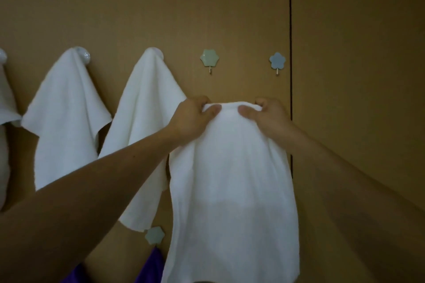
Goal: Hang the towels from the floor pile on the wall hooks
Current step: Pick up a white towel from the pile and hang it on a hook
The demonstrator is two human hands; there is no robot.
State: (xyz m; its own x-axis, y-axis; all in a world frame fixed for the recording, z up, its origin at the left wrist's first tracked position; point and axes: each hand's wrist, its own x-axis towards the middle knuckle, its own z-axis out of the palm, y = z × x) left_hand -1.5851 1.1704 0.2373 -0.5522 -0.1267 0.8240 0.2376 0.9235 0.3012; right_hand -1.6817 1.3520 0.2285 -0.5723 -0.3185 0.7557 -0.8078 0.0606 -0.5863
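A white towel [232, 181] hangs down in front of the brown wall, held up by its top edge. My left hand [195, 117] grips the edge's left end and my right hand [269, 115] grips its right end. Above the towel two flower-shaped hooks are bare: a green hook [209, 58] and a blue hook [277, 61]. Both hands are below these hooks, between them. To the left, a white towel [147, 135] hangs from a round white hook [158, 53], and another white towel [66, 117] hangs from a second round hook [83, 54].
A third towel [5, 108] shows partly at the left edge. A lower green flower hook [154, 235] carries a purple cloth [151, 266]. A dark vertical seam [290, 37] splits the wall panels right of the blue hook.
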